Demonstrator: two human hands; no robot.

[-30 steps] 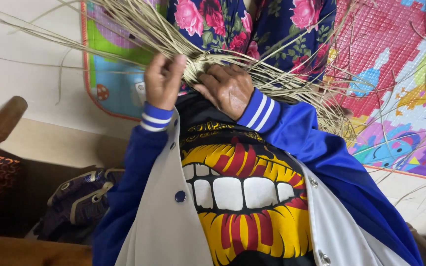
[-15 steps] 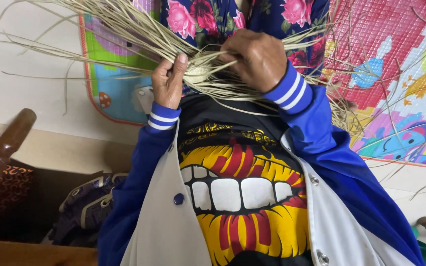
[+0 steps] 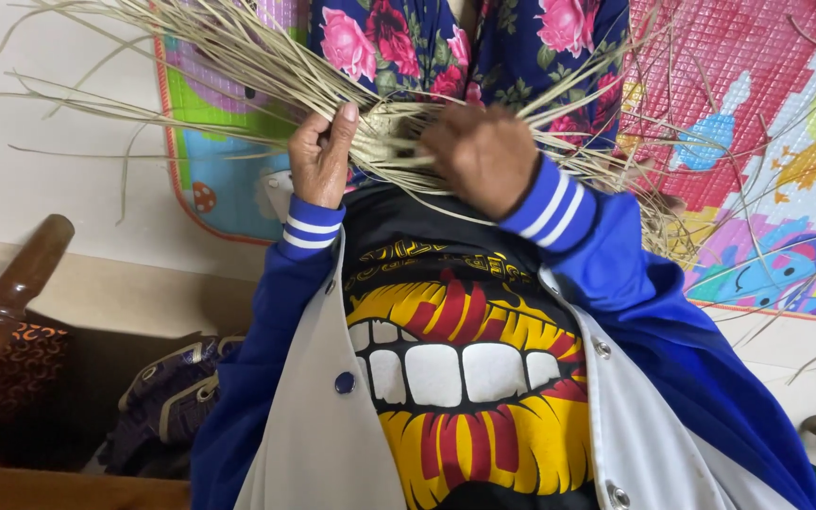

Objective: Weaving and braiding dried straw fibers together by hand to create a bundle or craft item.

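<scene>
A wooden post (image 3: 13, 283) stands far left above a dark bag (image 3: 167, 401). The left hand (image 3: 318, 156) has its grip clenched on the straw weaving (image 3: 384, 132), thumb up. The woven centre sits between both hands; the right hand (image 3: 484, 156) pinches strands there. A colourful mat (image 3: 757, 142) lies behind.
</scene>
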